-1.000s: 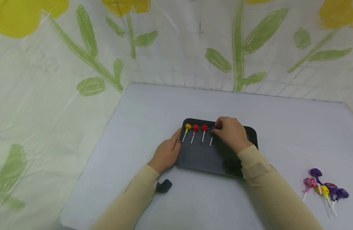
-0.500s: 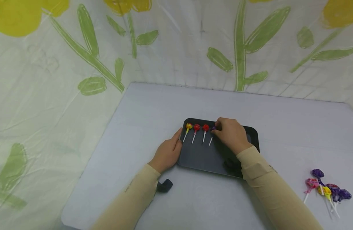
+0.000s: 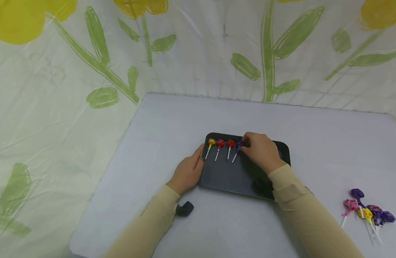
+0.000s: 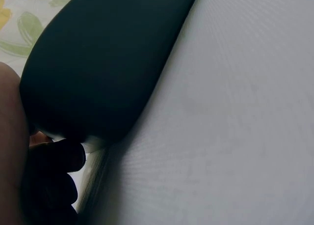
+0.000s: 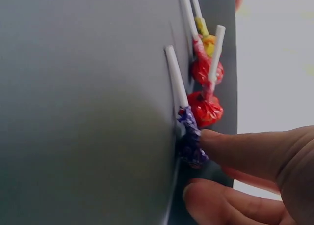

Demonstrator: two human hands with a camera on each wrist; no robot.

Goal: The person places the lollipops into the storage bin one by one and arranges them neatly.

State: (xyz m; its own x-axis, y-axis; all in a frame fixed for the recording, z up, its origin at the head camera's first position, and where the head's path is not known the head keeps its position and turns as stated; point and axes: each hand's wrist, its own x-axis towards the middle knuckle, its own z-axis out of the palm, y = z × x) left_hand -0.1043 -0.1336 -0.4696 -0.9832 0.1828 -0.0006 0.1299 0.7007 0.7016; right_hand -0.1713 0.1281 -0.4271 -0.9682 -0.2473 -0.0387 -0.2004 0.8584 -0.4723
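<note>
Head view: purple lollipop (image 3: 238, 144) in dark tray (image 3: 222, 175), near twelve o'clock rim, white stick angled to seven o'clock; right hand (image 3: 259, 150) pinching its head. Row of lollipops (image 3: 220, 143), one yellow, two red, at its nine o'clock. Left hand (image 3: 186, 172) gripping tray's nine o'clock edge. Loose lollipops (image 3: 364, 213) on desk (image 3: 165, 122), four o'clock.

Left wrist view: tray's smooth side; shadowed fingers (image 4: 61, 156), seven o'clock.

Right wrist view: purple wrapper crinkled, shiny, pale-flecked; thumb touching it; stick toward eleven o'clock.

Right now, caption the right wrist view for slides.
Right hand at a purple lollipop, near two red lollipops and a yellow lollipop on a dark tray.
</note>
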